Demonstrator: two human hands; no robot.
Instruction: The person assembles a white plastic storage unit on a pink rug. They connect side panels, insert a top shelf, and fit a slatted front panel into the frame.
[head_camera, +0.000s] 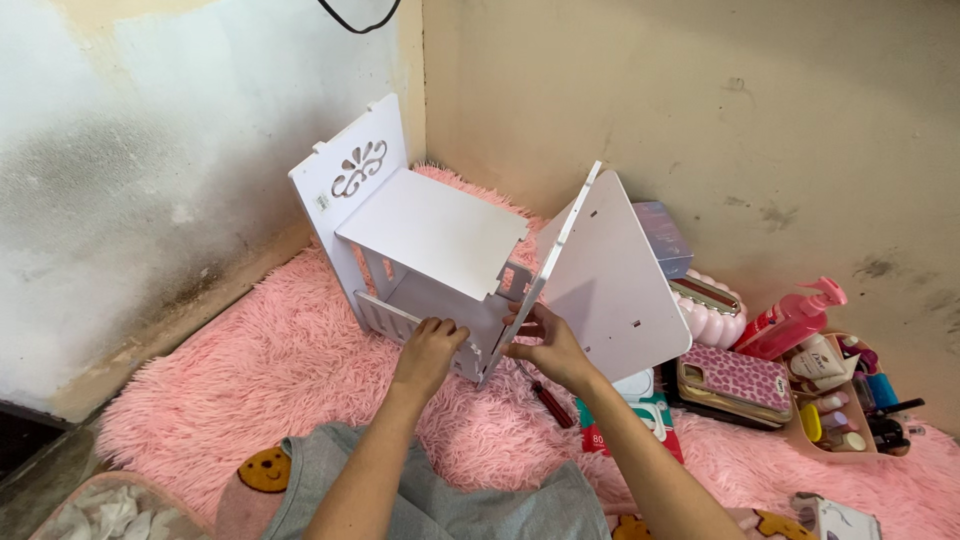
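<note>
Head view: a white shelf unit — flat panels, one side carved with a scroll cutout, a low slatted rail along the front — is being steadied on a shaggy pink rug in the corner of two walls. A loose white side panel is being held tilted against the unit's right end, its edge touching the shelf. The left hand is being rested on the slatted rail, fingers curled over it. The right hand is being closed around the panel's lower edge, just beside the left. Open rug is lying to the left; to the right, room is being taken up by a red-handled screwdriver, a pink phone case, a pink spray bottle and a tray of cosmetics — all near the panel.
</note>
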